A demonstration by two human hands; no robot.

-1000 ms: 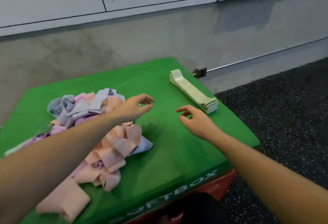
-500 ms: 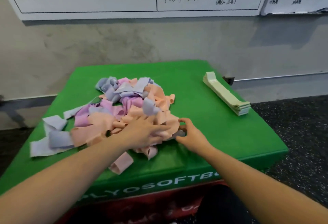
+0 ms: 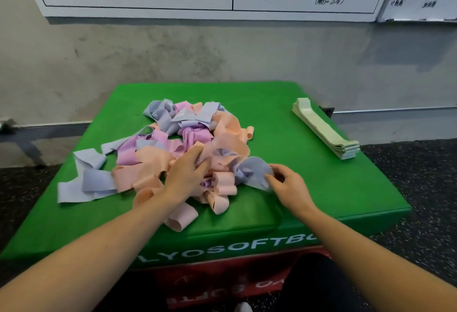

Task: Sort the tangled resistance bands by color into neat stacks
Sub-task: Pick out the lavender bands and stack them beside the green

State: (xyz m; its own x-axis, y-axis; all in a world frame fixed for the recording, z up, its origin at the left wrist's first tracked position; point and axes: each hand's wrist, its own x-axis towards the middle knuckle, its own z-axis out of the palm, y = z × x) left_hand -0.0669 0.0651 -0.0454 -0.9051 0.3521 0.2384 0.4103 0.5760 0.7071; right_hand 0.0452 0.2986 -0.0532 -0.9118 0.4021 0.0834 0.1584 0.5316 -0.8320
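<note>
Green stack (image 3: 326,131) done, right of pile (image 3: 178,148) on box (image 3: 321,188); peach, pink, blue bands unsorted. Right hand (image 3: 289,188) pinches blue band (image 3: 252,170) at pile's right edge. Left hand (image 3: 185,175) rests on pile, grip unclear.

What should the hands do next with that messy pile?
Probably pull the blue band out to the right. The right hand already pinches it at the pile's edge, while the left hand rests on the pile, likely steadying it. Only the green stack is sorted.
</note>
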